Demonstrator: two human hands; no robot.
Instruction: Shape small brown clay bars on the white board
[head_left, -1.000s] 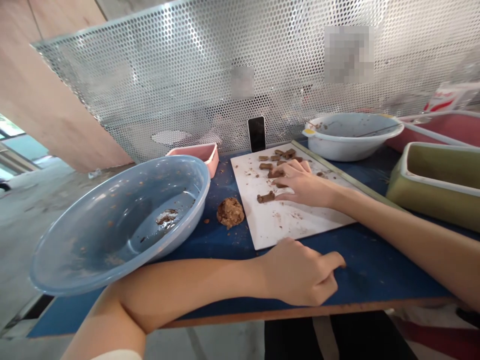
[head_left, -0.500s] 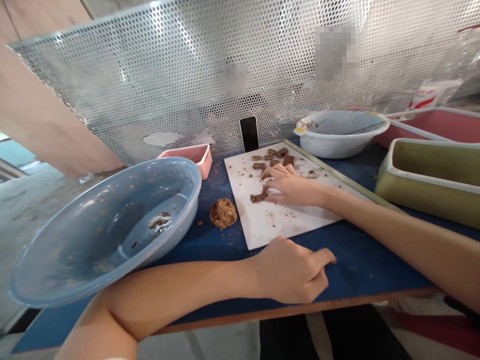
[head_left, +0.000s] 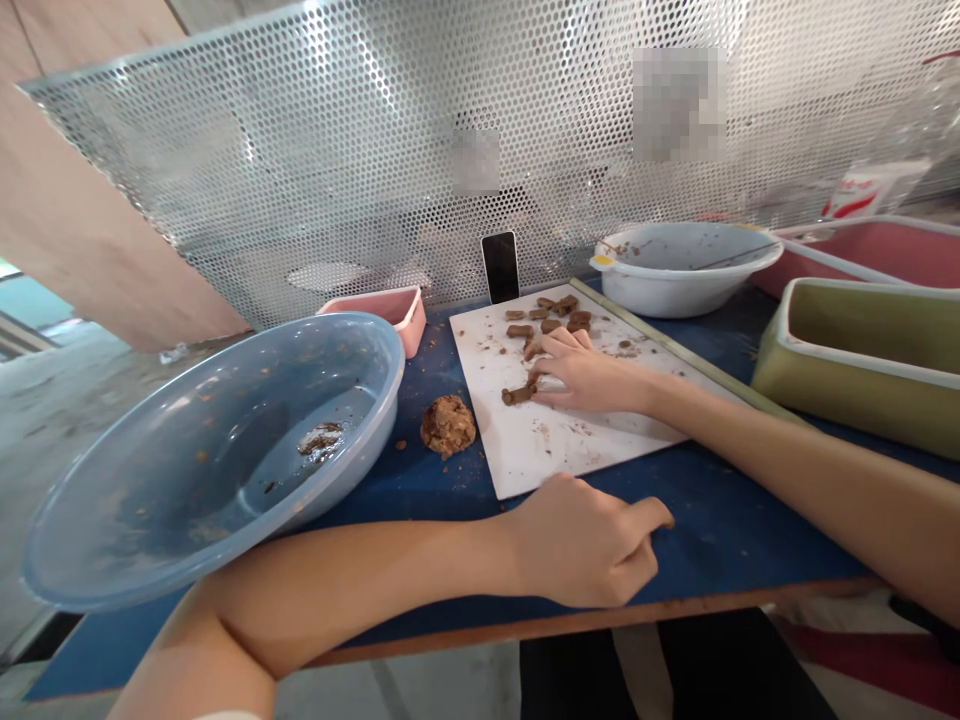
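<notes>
My right hand (head_left: 577, 372) reaches over the white board (head_left: 517, 470), its thumb and fingertips closed on one end of a short brown clay roll (head_left: 517, 396). Beyond the fingers, several similar brown pieces (head_left: 520, 331) lie grouped on the far half of the board, with crumbs and smears around them. My left hand (head_left: 592, 545) rests curled near the table's front edge, just below the board, and nothing shows in it. A rough brown clay lump (head_left: 448, 427) sits left of the board.
A large blue basin (head_left: 150, 400) tilts on the left, close to my left forearm. Behind it is a small pink tray (head_left: 409, 325). A phone (head_left: 500, 267) leans against the perforated metal screen (head_left: 337, 180). A white basin (head_left: 675, 290) and a green planter box (head_left: 862, 375) stand at right.
</notes>
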